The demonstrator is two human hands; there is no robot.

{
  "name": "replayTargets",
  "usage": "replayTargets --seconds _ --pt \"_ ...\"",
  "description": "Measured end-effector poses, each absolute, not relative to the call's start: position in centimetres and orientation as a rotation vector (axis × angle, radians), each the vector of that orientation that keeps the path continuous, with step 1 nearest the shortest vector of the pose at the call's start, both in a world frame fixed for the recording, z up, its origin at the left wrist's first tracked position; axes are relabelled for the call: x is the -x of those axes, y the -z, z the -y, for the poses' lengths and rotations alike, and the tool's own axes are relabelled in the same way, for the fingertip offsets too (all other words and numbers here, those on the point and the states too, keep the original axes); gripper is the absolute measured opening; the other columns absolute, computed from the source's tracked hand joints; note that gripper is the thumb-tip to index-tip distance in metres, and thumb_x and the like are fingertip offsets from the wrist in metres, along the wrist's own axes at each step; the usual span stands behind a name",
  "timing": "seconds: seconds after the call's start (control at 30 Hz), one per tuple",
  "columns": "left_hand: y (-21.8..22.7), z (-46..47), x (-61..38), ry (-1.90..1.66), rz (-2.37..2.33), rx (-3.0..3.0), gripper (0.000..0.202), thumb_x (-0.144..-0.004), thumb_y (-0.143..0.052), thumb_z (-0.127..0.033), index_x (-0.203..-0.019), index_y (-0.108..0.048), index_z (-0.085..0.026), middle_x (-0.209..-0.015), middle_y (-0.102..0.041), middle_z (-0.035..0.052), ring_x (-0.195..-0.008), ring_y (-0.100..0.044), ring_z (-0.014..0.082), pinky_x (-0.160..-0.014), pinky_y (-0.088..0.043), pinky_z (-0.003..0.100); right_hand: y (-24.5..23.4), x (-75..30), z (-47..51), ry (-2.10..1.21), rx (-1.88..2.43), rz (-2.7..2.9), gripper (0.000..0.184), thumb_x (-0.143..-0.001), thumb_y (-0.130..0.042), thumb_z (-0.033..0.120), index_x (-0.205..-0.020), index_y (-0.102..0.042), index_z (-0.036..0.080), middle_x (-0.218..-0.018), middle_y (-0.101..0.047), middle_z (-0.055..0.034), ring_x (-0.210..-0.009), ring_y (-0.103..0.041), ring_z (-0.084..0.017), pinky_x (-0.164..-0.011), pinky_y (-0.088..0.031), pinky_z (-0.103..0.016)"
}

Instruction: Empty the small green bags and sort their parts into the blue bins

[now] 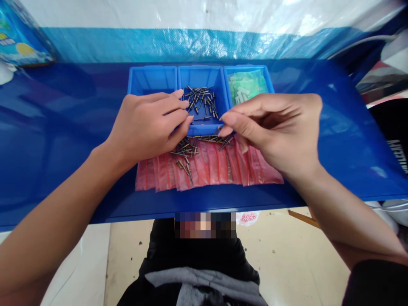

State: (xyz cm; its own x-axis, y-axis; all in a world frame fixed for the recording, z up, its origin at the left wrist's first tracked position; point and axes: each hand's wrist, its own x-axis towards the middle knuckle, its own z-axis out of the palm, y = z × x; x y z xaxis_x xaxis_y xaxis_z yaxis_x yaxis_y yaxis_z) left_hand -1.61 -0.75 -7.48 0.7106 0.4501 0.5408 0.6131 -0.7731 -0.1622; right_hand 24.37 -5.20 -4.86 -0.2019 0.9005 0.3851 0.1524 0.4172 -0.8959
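Note:
My left hand reaches over the front of the left blue bin, fingers stretched out and slightly apart, their tips at the middle bin. Dark blind rivets lie loose inside that middle bin. In front of its rim my right hand is closed in a pinch of thumb and forefinger; whatever is between the tips is too small to make out. More blind rivets are heaped on a row of overlapping pink plastic bags below both hands.
The right bin holds green-tinted bags with pale pieces. All three bins stand on a blue table, whose front edge is close to my body. A blue package is at the back left, and a white cable at the back right.

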Motion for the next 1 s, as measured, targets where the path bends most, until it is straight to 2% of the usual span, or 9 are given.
replayTargets --seconds 0.03,0.13,0.27,0.43,0.63,0.73,0.83,0.9,1.0 --pt "7.5 0.8 1.6 0.684 0.851 2.582 0.023 -0.111 -0.054 -0.032 -0.104 -0.073 -0.021 -0.121 -0.082 0.0029 -0.122 -0.078 0.0270 -0.081 -0.069 0.037 4.7 -24.3 5.3 -0.875 0.967 1.597 0.003 -0.093 -0.086 0.028 -0.095 -0.085 0.026 -0.087 -0.083 -0.0005 -0.049 -0.060 -0.013 -0.044 -0.051 -0.033" --pt "7.5 0.9 1.6 0.679 0.852 2.574 0.023 -0.111 -0.054 -0.032 -0.104 -0.073 -0.021 -0.121 -0.082 0.0022 -0.122 -0.078 0.0263 -0.080 -0.068 0.035 4.6 -24.3 5.6 -0.705 1.011 1.675 0.014 -0.101 -0.076 0.029 -0.113 -0.083 0.028 -0.116 -0.083 -0.0029 -0.070 -0.071 -0.017 -0.063 -0.062 -0.038" --pt "7.5 0.8 1.7 0.685 0.827 2.579 0.023 -0.111 -0.053 -0.031 -0.106 -0.073 -0.021 -0.121 -0.082 0.0023 -0.123 -0.078 0.0259 -0.082 -0.068 0.035 5.8 -24.6 5.2 -0.347 0.782 2.132 0.018 -0.105 -0.065 0.017 -0.115 -0.080 0.021 -0.115 -0.083 -0.0041 -0.094 -0.078 -0.016 -0.085 -0.066 -0.032" --pt "7.5 0.7 1.9 0.659 0.788 2.563 0.023 -0.111 -0.054 -0.029 -0.112 -0.075 -0.020 -0.122 -0.081 0.0034 -0.125 -0.077 0.0264 -0.084 -0.068 0.038 8.1 -24.9 4.5 0.073 0.605 2.628 0.028 -0.108 -0.055 0.011 -0.127 -0.075 0.016 -0.121 -0.080 -0.0085 -0.097 -0.080 -0.020 -0.069 -0.061 -0.028" --pt "7.6 0.6 1.7 0.694 0.759 2.531 0.022 -0.110 -0.055 -0.028 -0.108 -0.075 -0.020 -0.118 -0.083 0.0033 -0.119 -0.079 0.0259 -0.078 -0.069 0.037 8.6 -25.1 4.1 0.216 0.619 2.639 0.024 -0.109 -0.053 0.013 -0.112 -0.076 0.018 -0.106 -0.078 -0.0058 -0.088 -0.073 -0.016 -0.070 -0.056 -0.025" --pt "7.5 0.7 1.7 0.690 0.808 2.575 0.023 -0.111 -0.054 -0.030 -0.110 -0.075 -0.021 -0.121 -0.082 0.0037 -0.123 -0.078 0.0265 -0.083 -0.069 0.038 8.2 -25.0 4.2 0.153 0.606 2.568 0.017 -0.107 -0.059 0.016 -0.110 -0.076 0.019 -0.105 -0.077 -0.0062 -0.088 -0.073 -0.016 -0.069 -0.056 -0.026" --pt "7.5 0.8 1.7 0.681 0.891 2.643 0.025 -0.112 -0.053 -0.032 -0.110 -0.075 -0.020 -0.124 -0.081 0.0045 -0.127 -0.076 0.0273 -0.090 -0.069 0.040 7.1 -24.7 4.6 -0.096 0.631 2.441 0.014 -0.106 -0.061 0.016 -0.108 -0.075 0.017 -0.111 -0.079 -0.0085 -0.094 -0.076 -0.017 -0.073 -0.059 -0.028" --pt "7.5 0.8 1.7 0.694 0.883 2.642 0.026 -0.112 -0.052 -0.033 -0.109 -0.075 -0.021 -0.123 -0.081 0.0041 -0.127 -0.076 0.0272 -0.088 -0.069 0.040 6.3 -24.6 4.9 -0.435 0.724 2.281 0.011 -0.104 -0.063 0.017 -0.106 -0.074 0.018 -0.104 -0.081 -0.0057 -0.085 -0.076 -0.015 -0.073 -0.060 -0.027" --pt "7.5 0.7 1.7 0.702 0.871 2.647 0.026 -0.112 -0.053 -0.034 -0.106 -0.074 -0.021 -0.121 -0.082 0.0036 -0.125 -0.077 0.0284 -0.086 -0.069 0.040 5.4 -24.9 5.0 -1.106 0.842 1.972 0.018 -0.102 -0.069 0.021 -0.120 -0.070 0.021 -0.083 -0.081 0.0018 -0.054 -0.067 -0.011 -0.053 -0.055 -0.024"
